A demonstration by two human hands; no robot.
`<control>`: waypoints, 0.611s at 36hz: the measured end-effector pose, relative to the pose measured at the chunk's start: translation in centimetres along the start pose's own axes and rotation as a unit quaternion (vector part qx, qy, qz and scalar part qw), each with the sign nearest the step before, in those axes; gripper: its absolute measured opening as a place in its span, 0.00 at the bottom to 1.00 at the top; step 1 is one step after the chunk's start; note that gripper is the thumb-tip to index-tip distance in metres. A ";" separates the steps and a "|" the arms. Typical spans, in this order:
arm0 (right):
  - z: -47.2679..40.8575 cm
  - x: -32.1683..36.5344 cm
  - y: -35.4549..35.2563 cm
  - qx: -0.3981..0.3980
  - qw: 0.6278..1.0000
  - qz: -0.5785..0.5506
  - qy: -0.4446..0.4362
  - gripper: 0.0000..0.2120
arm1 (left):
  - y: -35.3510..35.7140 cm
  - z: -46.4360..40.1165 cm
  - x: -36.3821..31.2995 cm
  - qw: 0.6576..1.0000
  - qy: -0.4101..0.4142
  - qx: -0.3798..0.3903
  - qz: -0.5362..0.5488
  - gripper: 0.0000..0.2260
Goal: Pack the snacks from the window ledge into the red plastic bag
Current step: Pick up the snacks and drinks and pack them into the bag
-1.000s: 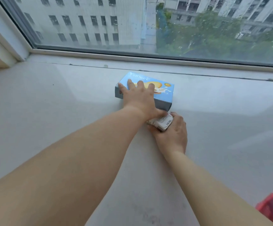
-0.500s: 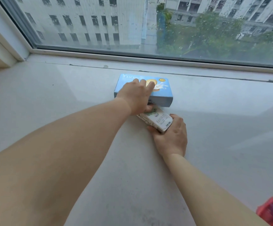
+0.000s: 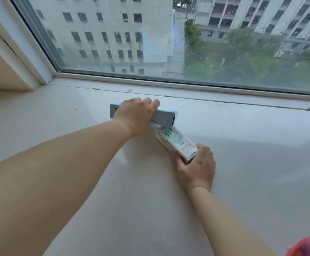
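Near the ledge's point(image 3: 252, 163) back edge, my left hand point(image 3: 134, 115) grips the blue box point(image 3: 164, 118), fingers curled over its top; my right hand point(image 3: 196, 167) clamps the carton point(image 3: 176, 143) just beside. Pickup is underway. Next: lift both toward the bag point(image 3: 309, 246) at the near right corner.

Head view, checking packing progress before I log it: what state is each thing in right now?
Blue box: on the ledge, tipped up on its edge, gripped from above.
White carton: lying down, near end held.
Left hand: grips the blue box.
Right hand: holds the white carton.
Red plastic bag: at the lower right corner, nothing visibly packed.
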State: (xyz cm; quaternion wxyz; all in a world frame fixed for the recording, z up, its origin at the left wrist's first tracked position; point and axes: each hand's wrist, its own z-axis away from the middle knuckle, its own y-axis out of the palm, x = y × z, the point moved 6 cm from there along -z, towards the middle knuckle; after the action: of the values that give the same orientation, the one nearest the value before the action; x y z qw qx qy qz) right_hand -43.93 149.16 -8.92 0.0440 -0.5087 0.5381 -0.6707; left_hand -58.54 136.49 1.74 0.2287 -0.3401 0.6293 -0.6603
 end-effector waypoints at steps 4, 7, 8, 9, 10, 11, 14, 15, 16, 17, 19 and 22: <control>1.1 0.2 -1.1 0.038 0.999 0.009 0.029 0.22 | -2.1 3.6 1.1 0.994 -0.073 0.023 0.076 0.10; 2.6 0.7 -2.5 0.087 0.991 0.037 0.096 0.20 | -3.1 6.4 1.4 0.994 -0.072 0.061 0.050 0.08; 3.2 0.9 -3.2 0.106 0.986 0.037 0.121 0.20 | -3.5 7.3 1.6 0.994 -0.075 0.065 0.046 0.07; 3.7 1.2 -3.8 0.124 0.982 0.034 0.137 0.19 | -4.1 8.0 1.8 0.993 -0.086 0.066 0.053 0.07; 4.2 1.6 -4.6 0.135 0.980 0.034 0.143 0.19 | -4.8 8.7 1.8 0.991 -0.101 0.066 0.066 0.07; 4.7 2.0 -5.7 0.145 0.978 0.037 0.145 0.18 | -5.4 9.3 1.7 0.988 -0.114 0.067 0.081 0.08; 6.3 2.8 -9.1 0.160 0.972 0.029 0.171 0.19 | -7.5 11.8 0.5 0.981 -0.137 0.063 0.123 0.08; 6.9 3.0 -10.4 0.161 0.968 0.018 0.191 0.20 | -8.0 12.8 -0.2 0.977 -0.144 0.061 0.145 0.08; 7.6 3.2 -11.8 0.155 0.965 0.004 0.210 0.20 | -8.7 14.0 -0.8 0.971 -0.154 0.053 0.173 0.08; 8.3 3.5 -13.2 0.147 0.964 -0.013 0.223 0.20 | -9.3 15.1 -1.5 0.965 -0.161 0.047 0.200 0.08; 9.5 4.2 -16.2 0.135 0.963 -0.040 0.230 0.19 | -10.8 17.5 -2.9 0.954 -0.169 0.046 0.242 0.08; 11.4 5.3 -21.0 0.120 0.969 -0.049 0.212 0.18 | -13.4 21.1 -4.6 0.931 -0.195 0.029 0.309 0.06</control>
State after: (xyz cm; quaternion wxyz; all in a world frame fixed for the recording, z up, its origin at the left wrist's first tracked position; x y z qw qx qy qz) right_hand -27.89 146.96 9.43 -0.0433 -0.3721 0.4248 -0.8241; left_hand -38.25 127.04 13.71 0.5490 -0.2442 0.6266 -0.4963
